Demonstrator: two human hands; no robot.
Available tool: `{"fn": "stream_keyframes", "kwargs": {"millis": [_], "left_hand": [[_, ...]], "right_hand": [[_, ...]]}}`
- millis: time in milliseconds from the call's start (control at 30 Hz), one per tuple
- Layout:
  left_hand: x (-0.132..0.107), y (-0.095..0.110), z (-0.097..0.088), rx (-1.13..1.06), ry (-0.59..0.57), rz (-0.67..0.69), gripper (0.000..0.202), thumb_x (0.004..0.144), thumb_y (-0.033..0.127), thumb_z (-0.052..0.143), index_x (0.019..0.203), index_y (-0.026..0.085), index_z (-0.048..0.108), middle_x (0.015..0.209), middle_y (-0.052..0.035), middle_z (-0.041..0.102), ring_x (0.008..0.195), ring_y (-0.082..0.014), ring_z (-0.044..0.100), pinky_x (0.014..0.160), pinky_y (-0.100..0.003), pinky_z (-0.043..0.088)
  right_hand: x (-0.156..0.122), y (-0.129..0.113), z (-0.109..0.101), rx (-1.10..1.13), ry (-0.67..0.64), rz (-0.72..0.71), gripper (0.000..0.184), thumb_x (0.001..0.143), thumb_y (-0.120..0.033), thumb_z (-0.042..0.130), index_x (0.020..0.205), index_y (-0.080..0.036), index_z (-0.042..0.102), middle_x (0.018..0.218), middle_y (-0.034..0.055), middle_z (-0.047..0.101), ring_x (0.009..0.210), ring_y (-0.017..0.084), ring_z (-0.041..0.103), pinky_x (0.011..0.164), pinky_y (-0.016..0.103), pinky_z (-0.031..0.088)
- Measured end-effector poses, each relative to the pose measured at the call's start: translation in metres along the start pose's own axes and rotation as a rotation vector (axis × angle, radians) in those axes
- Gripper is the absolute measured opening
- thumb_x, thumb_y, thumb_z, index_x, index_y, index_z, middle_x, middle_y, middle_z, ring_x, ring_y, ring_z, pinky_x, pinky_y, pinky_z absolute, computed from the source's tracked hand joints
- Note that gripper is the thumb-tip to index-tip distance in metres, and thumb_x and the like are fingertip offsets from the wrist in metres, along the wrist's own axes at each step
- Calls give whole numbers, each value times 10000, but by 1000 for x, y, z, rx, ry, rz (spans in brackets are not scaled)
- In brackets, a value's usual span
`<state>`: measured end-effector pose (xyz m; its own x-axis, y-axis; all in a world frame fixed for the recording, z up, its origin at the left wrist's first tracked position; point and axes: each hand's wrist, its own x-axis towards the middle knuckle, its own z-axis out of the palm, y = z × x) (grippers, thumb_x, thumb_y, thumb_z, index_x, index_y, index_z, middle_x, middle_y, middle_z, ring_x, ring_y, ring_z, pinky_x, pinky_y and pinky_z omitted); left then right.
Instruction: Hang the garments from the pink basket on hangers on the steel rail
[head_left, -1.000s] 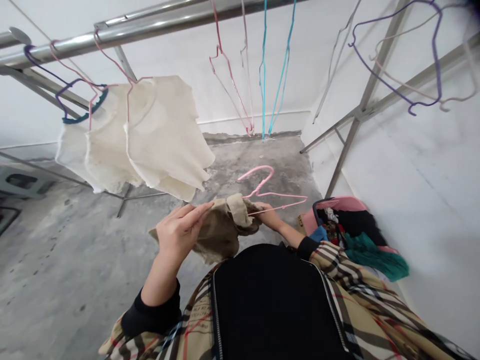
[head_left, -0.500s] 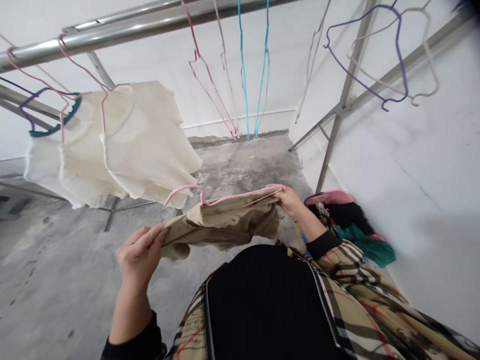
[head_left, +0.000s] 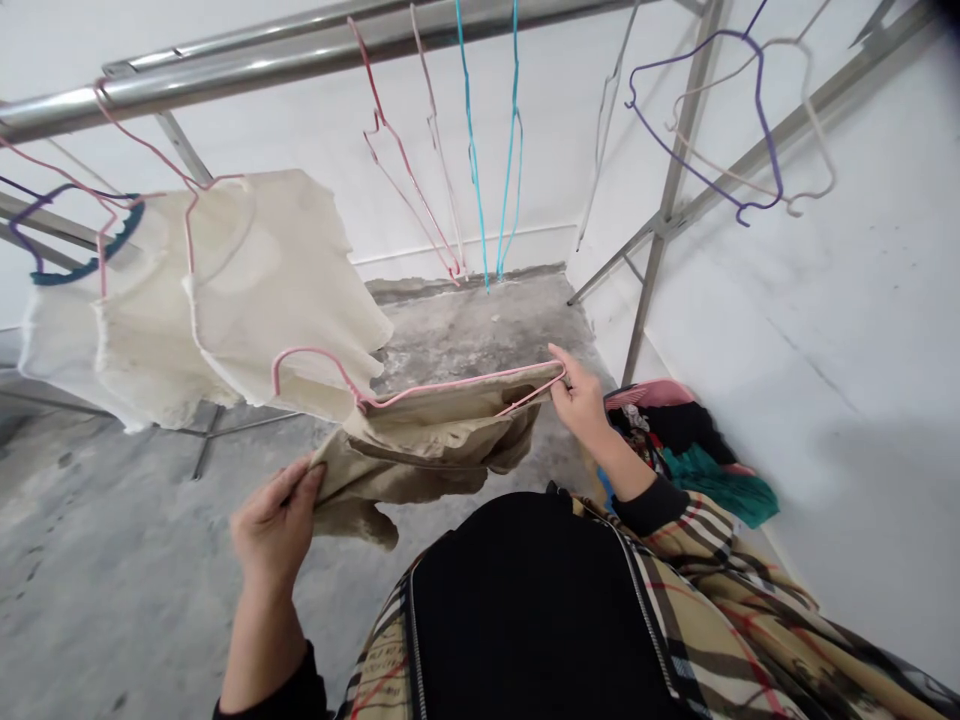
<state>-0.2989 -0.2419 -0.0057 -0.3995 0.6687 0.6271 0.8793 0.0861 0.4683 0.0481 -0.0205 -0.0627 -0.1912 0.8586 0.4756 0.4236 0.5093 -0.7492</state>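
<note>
A khaki garment (head_left: pixel 420 455), its exact kind unclear, hangs in front of me on a pink wire hanger (head_left: pixel 450 383). My left hand (head_left: pixel 277 515) pinches the garment's left edge between thumb and fingers. At the other end, my right hand (head_left: pixel 581 400) grips the hanger's right corner, and the cloth's waist edge lies beside it. The hanger's hook points up and to the left, above my left hand. Part of the hanger is hidden inside the cloth.
A metal rail (head_left: pixel 255 75) crosses above, bearing pale shirts (head_left: pixel 277 260) on hangers at left. Bare red and blue hangers (head_left: pixel 480 160) dangle mid-rail; a purple hanger (head_left: pixel 765 120) hangs right. A pink basket (head_left: pixel 660 393) with dark and green clothes stands on the floor at right.
The hanger has shifted left and its hook has turned upward. My left hand has moved slightly down with the garment edge. My right hand has moved its hold to the hanger's corner.
</note>
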Motion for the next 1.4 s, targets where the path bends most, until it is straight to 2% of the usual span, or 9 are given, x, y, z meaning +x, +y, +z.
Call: {"fn": "stream_keyframes", "kwargs": {"millis": [333, 467, 567, 800, 867, 1000, 1167, 1267, 1400], "left_hand": [[-5, 31, 15, -123, -130, 169, 153, 858, 213, 615, 953, 192, 734, 717, 3, 714, 601, -105, 657, 580, -175, 495], [-6, 25, 15, -168, -132, 270, 141, 849, 150, 622, 936, 193, 724, 654, 29, 666, 532, -71, 603, 539, -150, 462], [-7, 19, 12, -158, -107, 344, 144, 844, 134, 629, 935, 195, 723, 671, 26, 672, 545, -67, 611, 561, -143, 473], [-15, 13, 13, 51, -185, 280, 164, 877, 236, 607, 915, 202, 763, 636, 13, 663, 534, -62, 601, 554, -129, 457], [-18, 15, 17, 67, -137, 175, 182, 880, 244, 592, 895, 184, 763, 612, 8, 650, 516, -66, 589, 540, -136, 448], [-22, 14, 24, 51, -77, -10, 208, 859, 292, 584, 833, 177, 755, 637, -18, 686, 568, -118, 636, 563, -183, 478], [-20, 5, 23, -70, -170, -69, 215, 826, 323, 582, 813, 187, 748, 684, -28, 720, 615, -143, 660, 599, -215, 505], [-13, 2, 21, -131, -215, -45, 211, 823, 317, 584, 805, 185, 747, 677, -20, 714, 602, -134, 650, 596, -210, 498], [-8, 3, 22, -166, -201, -52, 212, 822, 320, 590, 812, 184, 753, 688, -23, 722, 606, -137, 653, 596, -212, 497]], "right_hand": [[-3, 1, 3, -51, -236, -36, 490, 789, -103, 406, 1220, -168, 630, 1119, 125, 679, 1052, 257, 630, 917, 431, 515], [5, 1, -4, 184, -315, 185, 404, 808, -192, 447, 1125, -180, 696, 894, 63, 710, 710, 177, 632, 663, 323, 522], [12, -2, -10, 319, -355, 372, 435, 772, -218, 466, 1128, -146, 705, 646, 1, 630, 463, 99, 456, 470, 240, 380], [19, -19, -19, 243, -259, 393, 455, 691, -161, 450, 1040, -123, 740, 544, -27, 560, 431, 80, 386, 430, 214, 303], [16, -27, -26, 225, -402, 334, 419, 724, -156, 463, 1034, -149, 744, 592, -13, 605, 438, 79, 401, 430, 210, 318], [14, -38, -48, 320, -982, 29, 321, 809, -289, 618, 1103, -211, 721, 1003, 53, 700, 659, 118, 588, 569, 233, 476], [23, -34, -44, 27, -584, -51, 529, 844, -423, 644, 1337, -254, 555, 1295, 107, 590, 1067, 245, 597, 843, 378, 514], [27, -36, -28, -176, -627, -260, 570, 857, -402, 647, 1391, -272, 497, 1392, 114, 529, 1300, 314, 444, 1043, 506, 361], [28, -42, -13, -219, -716, -427, 312, 980, -344, 442, 1205, -244, 632, 1115, 81, 692, 1070, 237, 590, 972, 430, 384]]}}
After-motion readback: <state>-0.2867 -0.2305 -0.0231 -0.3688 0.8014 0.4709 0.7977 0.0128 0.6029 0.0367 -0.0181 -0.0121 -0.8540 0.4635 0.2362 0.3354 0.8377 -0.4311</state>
